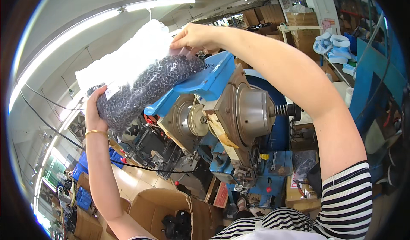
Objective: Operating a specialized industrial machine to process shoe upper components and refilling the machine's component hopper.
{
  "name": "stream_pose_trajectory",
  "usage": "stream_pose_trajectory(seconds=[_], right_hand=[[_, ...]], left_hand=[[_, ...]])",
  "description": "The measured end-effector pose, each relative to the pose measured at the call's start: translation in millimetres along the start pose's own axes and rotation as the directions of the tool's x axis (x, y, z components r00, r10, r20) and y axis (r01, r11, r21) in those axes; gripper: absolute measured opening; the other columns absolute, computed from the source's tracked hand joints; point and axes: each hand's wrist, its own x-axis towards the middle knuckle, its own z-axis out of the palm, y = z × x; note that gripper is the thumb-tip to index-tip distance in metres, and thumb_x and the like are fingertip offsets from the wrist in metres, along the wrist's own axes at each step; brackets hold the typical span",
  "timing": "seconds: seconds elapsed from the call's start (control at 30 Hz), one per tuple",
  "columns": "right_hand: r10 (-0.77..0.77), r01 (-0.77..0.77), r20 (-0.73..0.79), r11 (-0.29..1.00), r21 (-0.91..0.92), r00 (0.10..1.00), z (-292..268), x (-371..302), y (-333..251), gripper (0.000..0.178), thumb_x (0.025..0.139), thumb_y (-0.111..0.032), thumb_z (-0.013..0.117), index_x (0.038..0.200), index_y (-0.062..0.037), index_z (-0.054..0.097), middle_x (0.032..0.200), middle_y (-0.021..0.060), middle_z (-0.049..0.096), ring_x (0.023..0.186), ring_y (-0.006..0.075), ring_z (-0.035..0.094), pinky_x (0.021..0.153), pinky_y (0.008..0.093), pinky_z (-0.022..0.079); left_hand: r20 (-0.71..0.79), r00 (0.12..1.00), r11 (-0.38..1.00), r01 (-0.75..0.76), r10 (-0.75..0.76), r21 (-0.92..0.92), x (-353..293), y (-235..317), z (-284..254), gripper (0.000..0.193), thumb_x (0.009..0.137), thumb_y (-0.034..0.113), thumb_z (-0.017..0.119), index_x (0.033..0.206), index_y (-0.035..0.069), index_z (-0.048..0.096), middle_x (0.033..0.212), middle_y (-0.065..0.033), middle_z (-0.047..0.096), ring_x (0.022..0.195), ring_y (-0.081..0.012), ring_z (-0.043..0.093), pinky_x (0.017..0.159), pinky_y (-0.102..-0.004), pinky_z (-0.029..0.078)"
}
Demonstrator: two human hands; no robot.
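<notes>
Raised in front of me is a clear plastic bag (pixel 145 84) full of small dark rings, its upper part glaring white under the lamps. My left hand (pixel 95 112) supports its lower left side, fingers wrapped round the edge. At the upper right, my right hand (pixel 194 38) pinches the plastic near the bag's mouth. A small white label (pixel 112 90) sits on the bag near my left hand. The bag's right end is close above a blue hopper tray (pixel 207 81) on top of a machine; whether they touch, I cannot tell.
Below the tray stands a machine with round metal drums (pixel 252 112) and a spring-loaded shaft. An open cardboard box (pixel 149 203) holding black parts sits at the lower left. Blue crates (pixel 81 165) are farther left. Light-blue items (pixel 337 48) lie on a bench at the right.
</notes>
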Motion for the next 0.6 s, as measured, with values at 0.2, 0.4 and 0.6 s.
stream_pose_trajectory(seconds=[0.2, 0.4, 0.6], right_hand=[[0.031, -0.019, 0.094, 0.991, -0.132, 0.995, 4.8, 14.3, -11.5, 0.024, 0.095, -0.021, 0.068, 0.113, -0.0072, 0.074, 0.105, 0.0085, 0.073, 0.081, 0.0168, 0.065, 0.074, 0.0362, 0.057], [-0.003, 0.011, 0.047, 0.986, -0.167, 0.999, 7.5, 11.0, -12.1, 0.025, 0.095, -0.026, 0.068, 0.112, -0.0085, 0.075, 0.100, 0.0067, 0.074, 0.076, 0.0115, 0.065, 0.069, 0.0302, 0.057], [0.091, -0.094, -0.023, 0.961, -0.260, 0.996, -1.8, 0.5, -1.7, 0.021, 0.093, -0.017, 0.069, 0.107, -0.0040, 0.075, 0.097, 0.0094, 0.074, 0.082, 0.0166, 0.070, 0.070, 0.0322, 0.061]], left_hand=[[-0.024, 1.000, 0.997, -0.006, 0.004, -0.080, -39.0, -28.8, -9.2, 0.020, 0.089, 0.012, 0.065, 0.104, 0.000, 0.068, 0.099, -0.0102, 0.072, 0.088, -0.0223, 0.070, 0.080, -0.0348, 0.057], [-0.086, 0.991, 0.993, -0.104, 0.100, -0.050, -39.7, -15.0, -0.9, 0.021, 0.089, 0.013, 0.066, 0.105, -0.001, 0.068, 0.099, -0.0095, 0.071, 0.089, -0.0223, 0.069, 0.080, -0.0341, 0.057], [0.059, 0.988, 0.990, -0.140, 0.140, -0.009, -31.1, 19.5, 30.2, 0.020, 0.089, 0.012, 0.066, 0.103, -0.002, 0.068, 0.099, -0.0115, 0.072, 0.085, -0.0224, 0.071, 0.076, -0.0343, 0.059]])
